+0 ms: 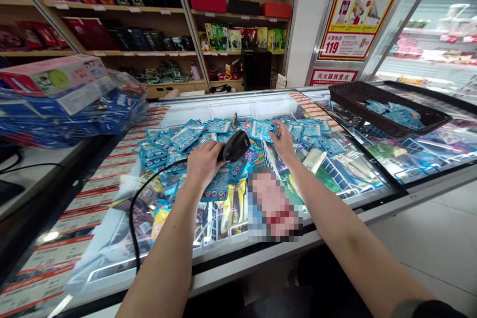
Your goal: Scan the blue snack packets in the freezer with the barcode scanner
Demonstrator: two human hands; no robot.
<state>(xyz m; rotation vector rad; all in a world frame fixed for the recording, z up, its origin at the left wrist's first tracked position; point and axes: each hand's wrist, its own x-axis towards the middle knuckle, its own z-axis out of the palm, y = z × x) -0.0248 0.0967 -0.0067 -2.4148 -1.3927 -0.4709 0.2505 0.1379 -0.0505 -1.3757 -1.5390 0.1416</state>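
My left hand (pixel 204 161) is wrapped round a black barcode scanner (pixel 237 146), its head pointing right and its cable trailing down to the left. A blue packet (pixel 260 129) is pinched in my right hand (pixel 282 140), a little to the right of the scanner. Many similar blue packets (pixel 186 136) lie spread over the glass lid (pixel 122 208) of a chest freezer, around and below both hands. Through the glass, wire baskets with wrapped goods show. Nearer to me, a blurred-out pink patch (pixel 270 194) hides what lies there.
A dark brown tray (pixel 372 121) with several blue packets stands at the right on the freezer. Stacked boxes (pixel 55 79) in blue and pink stand at the left. Behind are shelves (pixel 141 8) of bottles and boxes. The scanner cable (pixel 134 198) loops beside my left forearm.
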